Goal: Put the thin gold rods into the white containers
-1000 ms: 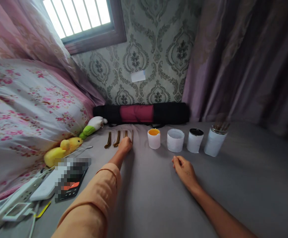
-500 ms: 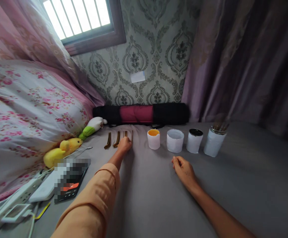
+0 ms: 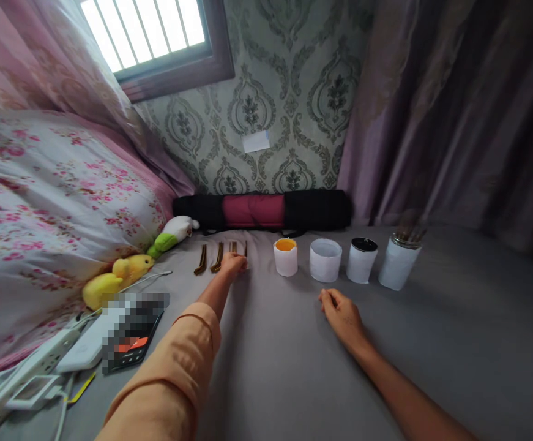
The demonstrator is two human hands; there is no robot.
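My left hand (image 3: 234, 263) reaches forward with bunched fingers, covering the near ends of two slim brown pieces: one thicker piece (image 3: 234, 246) and a thin stick (image 3: 246, 248). Whatever the fingertips hold is hidden. To the left lie two more bent brown pieces, one (image 3: 201, 260) at the end and another (image 3: 217, 257) closer to the hand. My right hand (image 3: 341, 311) rests on the grey sheet (image 3: 289, 355), fingers curled in and nothing visible in them. Just beyond it is a wide white-wrapped container (image 3: 325, 264).
A white-wrapped cup with an orange inside (image 3: 286, 260), a black-topped white cup (image 3: 361, 264) and a white-wrapped jar of thin sticks (image 3: 399, 266) complete the row. Behind lies a black-and-maroon roll bag (image 3: 253, 210). Plush toys (image 3: 131, 269), a phone (image 3: 135, 349) and a power strip (image 3: 27, 370) sit left.
The fingers of my left hand have extended slightly rightward, over the near end of the thin stick. My right hand stays in place. The view has shifted very slightly.
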